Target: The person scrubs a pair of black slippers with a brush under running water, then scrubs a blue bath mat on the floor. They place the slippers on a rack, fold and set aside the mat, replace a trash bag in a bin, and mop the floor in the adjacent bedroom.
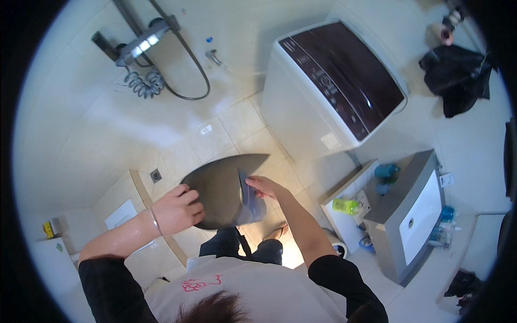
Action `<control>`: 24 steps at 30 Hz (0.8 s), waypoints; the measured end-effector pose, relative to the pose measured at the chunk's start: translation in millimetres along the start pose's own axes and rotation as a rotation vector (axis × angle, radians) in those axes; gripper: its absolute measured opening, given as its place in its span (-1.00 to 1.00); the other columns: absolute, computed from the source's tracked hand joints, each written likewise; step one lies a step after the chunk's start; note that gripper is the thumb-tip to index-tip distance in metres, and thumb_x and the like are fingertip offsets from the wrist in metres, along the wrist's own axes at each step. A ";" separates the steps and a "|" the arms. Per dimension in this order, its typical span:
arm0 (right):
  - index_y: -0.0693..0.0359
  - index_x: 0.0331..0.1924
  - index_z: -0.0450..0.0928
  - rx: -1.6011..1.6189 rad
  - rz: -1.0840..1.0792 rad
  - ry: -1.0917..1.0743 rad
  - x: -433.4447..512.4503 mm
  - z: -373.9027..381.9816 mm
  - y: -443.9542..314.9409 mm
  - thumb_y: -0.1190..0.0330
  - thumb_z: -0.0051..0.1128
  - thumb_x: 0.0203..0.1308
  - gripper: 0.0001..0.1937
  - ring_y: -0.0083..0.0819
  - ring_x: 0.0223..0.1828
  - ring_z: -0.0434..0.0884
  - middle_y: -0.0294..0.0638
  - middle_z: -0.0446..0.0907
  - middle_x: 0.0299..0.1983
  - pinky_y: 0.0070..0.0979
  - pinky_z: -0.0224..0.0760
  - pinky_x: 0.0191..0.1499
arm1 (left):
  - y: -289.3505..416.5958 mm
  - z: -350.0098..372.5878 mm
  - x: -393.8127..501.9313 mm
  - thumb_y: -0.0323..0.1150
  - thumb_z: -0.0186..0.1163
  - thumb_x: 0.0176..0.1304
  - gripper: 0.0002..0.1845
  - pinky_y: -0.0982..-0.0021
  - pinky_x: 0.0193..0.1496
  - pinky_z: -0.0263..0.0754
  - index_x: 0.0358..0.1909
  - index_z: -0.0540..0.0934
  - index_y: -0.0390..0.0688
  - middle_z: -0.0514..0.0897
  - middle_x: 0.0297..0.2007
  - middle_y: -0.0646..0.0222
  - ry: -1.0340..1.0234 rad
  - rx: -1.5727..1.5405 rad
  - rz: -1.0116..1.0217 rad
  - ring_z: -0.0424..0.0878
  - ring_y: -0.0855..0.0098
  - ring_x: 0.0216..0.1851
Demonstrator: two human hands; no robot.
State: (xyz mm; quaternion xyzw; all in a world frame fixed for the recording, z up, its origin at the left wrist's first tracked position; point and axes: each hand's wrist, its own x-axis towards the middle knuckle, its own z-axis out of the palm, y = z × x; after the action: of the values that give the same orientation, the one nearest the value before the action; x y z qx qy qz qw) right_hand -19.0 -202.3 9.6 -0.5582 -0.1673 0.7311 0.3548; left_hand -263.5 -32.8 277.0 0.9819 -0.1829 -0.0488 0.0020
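Note:
A thin, dark grey-brown flexible mat or sheet point(218, 185) hangs in front of me above the tiled floor, its right part folded over and showing a shiny bluish-grey side. My left hand point(183, 210) grips its left edge with curled fingers; a bracelet circles that wrist. At the right, my right hand point(263, 187) pinches the folded edge between thumb and fingers. The fingertips of my left hand are partly hidden. Whether the sheet's lower edge touches my legs cannot be told.
A white washing machine point(307, 101) with a dark lid stands ahead on the right. Nearer on the right are a washbasin point(420, 218) and a shelf with a green bottle point(345, 206). A shower fixture point(143, 44) is on the left wall. A floor drain point(155, 175) lies beside a low ledge point(141, 187).

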 end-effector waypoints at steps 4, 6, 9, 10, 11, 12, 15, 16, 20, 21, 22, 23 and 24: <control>0.16 0.05 0.48 0.279 -0.207 -0.139 -20.9 37.2 -59.2 0.11 0.06 0.39 -0.66 -0.68 -0.46 0.43 -0.43 0.51 -0.30 -0.68 0.27 -0.45 | -21.6 -20.0 -8.9 -0.29 0.24 -0.10 -0.88 0.28 0.17 0.33 -0.45 0.68 0.07 0.64 -0.08 0.61 0.094 -0.049 0.087 0.47 0.40 0.13; 0.12 -0.04 0.52 0.355 -0.302 -0.147 -30.8 50.7 -94.7 0.16 0.05 0.42 -0.76 -0.70 -0.53 0.36 -0.45 0.48 -0.38 -0.71 0.25 -0.47 | -32.2 -28.4 -5.7 -0.30 0.27 -0.05 -0.98 0.22 0.27 0.29 -0.54 0.63 0.11 0.53 0.20 0.71 0.390 0.003 0.075 0.35 0.36 0.34; 0.18 -0.08 0.51 0.172 -0.347 -0.040 -30.5 78.9 -153.5 0.25 0.01 0.43 -0.80 -0.71 -0.45 0.37 -0.48 0.49 -0.35 -0.69 0.25 -0.44 | -52.3 -43.3 3.4 -0.25 0.27 -0.01 -0.86 -0.09 0.40 0.14 -0.63 0.53 0.14 0.34 0.36 0.79 0.302 0.065 0.184 0.21 0.40 0.44; 0.18 -0.04 0.52 0.107 -0.342 -0.053 -29.9 89.3 -173.3 0.25 0.00 0.43 -0.79 -0.69 -0.41 0.41 -0.46 0.50 -0.33 -0.68 0.29 -0.42 | -59.2 -48.4 8.4 -0.23 0.27 -0.01 -0.84 -0.16 0.42 0.10 -0.65 0.50 0.14 0.32 0.38 0.79 0.316 0.033 0.211 0.19 0.41 0.44; 0.18 0.00 0.52 0.042 -0.339 -0.066 -28.4 99.7 -194.6 0.26 -0.02 0.43 -0.77 -0.68 -0.37 0.45 -0.44 0.51 -0.31 -0.67 0.33 -0.39 | -66.2 -53.8 13.8 -0.24 0.23 0.04 -0.83 -0.32 0.39 0.07 -0.66 0.52 0.14 0.51 0.20 0.76 0.324 0.054 0.269 0.18 0.44 0.44; 0.18 0.04 0.52 -0.021 -0.338 -0.081 -28.8 109.1 -215.4 0.26 -0.03 0.44 -0.75 -0.66 -0.33 0.49 -0.41 0.52 -0.28 -0.66 0.37 -0.36 | -77.0 -58.8 20.5 -0.26 0.22 0.06 -0.84 -0.28 0.39 0.09 -0.65 0.53 0.13 0.55 0.09 0.74 0.289 0.106 0.304 0.25 0.45 0.38; 0.17 0.22 0.42 0.024 -0.590 -0.036 -42.0 119.7 -278.0 0.26 0.03 0.40 -0.63 -0.52 -0.14 0.60 -0.29 0.58 -0.03 -0.61 0.47 -0.12 | -115.2 -74.3 41.2 -0.34 0.17 0.10 -0.89 0.00 0.37 0.25 -0.51 0.63 0.13 0.58 -0.39 0.68 0.114 0.119 0.310 0.57 0.51 0.05; 0.16 0.28 0.37 0.038 -0.638 0.025 -54.2 110.4 -297.4 0.26 0.02 0.41 -0.59 -0.48 -0.11 0.62 -0.26 0.56 0.03 -0.59 0.49 -0.10 | -133.1 -80.4 46.1 -0.34 0.17 0.09 -0.91 0.12 0.28 0.34 -0.47 0.65 0.10 0.60 -0.38 0.62 0.150 0.155 0.267 0.60 0.48 -0.03; 0.17 0.38 0.26 -0.033 -0.753 0.462 -123.4 27.5 -344.2 0.31 -0.07 0.45 -0.54 -0.37 -0.03 0.66 -0.10 0.52 0.16 -0.53 0.59 -0.11 | -215.0 -115.4 56.6 -0.33 0.22 0.09 -0.88 0.31 -0.07 0.55 -0.33 0.69 -0.03 0.65 -0.34 0.42 0.150 0.071 -0.079 0.65 0.32 -0.15; 0.17 0.37 0.27 0.031 -0.768 0.519 -142.1 -0.2 -346.7 0.32 -0.08 0.46 -0.55 -0.41 -0.05 0.67 -0.09 0.55 0.12 -0.57 0.59 -0.14 | -232.7 -127.3 58.6 -0.32 0.24 0.10 -0.86 0.28 -0.17 0.55 -0.32 0.69 -0.09 0.65 -0.35 0.35 0.157 0.024 -0.123 0.66 0.25 -0.22; 0.18 0.37 0.27 0.068 -0.813 0.539 -160.4 -27.9 -345.7 0.35 -0.10 0.46 -0.56 -0.44 -0.07 0.68 -0.11 0.60 0.04 -0.61 0.59 -0.16 | -247.7 -139.2 61.1 -0.31 0.26 0.10 -0.83 0.25 -0.26 0.55 -0.31 0.68 -0.15 0.65 -0.36 0.28 0.184 -0.028 -0.178 0.66 0.19 -0.28; 0.19 0.34 0.29 0.091 -0.827 0.583 -177.8 -54.5 -341.5 0.32 -0.09 0.46 -0.58 -0.46 -0.12 0.68 -0.12 0.62 0.01 -0.62 0.58 -0.17 | -260.8 -151.4 66.5 -0.30 0.29 0.10 -0.81 0.23 -0.30 0.55 -0.32 0.69 -0.21 0.65 -0.38 0.22 0.170 -0.028 -0.253 0.66 0.14 -0.37; 0.21 0.32 0.32 0.112 -0.834 0.625 -194.7 -80.0 -336.2 0.30 -0.09 0.47 -0.59 -0.48 -0.17 0.68 -0.13 0.64 -0.02 -0.64 0.57 -0.18 | -271.8 -163.5 71.8 -0.27 0.32 0.08 -0.78 0.22 -0.30 0.54 -0.37 0.69 -0.24 0.65 -0.43 0.18 0.198 -0.014 -0.320 0.65 0.12 -0.40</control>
State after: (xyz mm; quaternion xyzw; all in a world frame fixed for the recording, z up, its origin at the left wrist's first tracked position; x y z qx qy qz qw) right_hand 191.8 -119.1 335.3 -0.6161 -0.2222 0.3339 0.6779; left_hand -83.5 192.8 427.0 0.9984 -0.0232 0.0472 0.0191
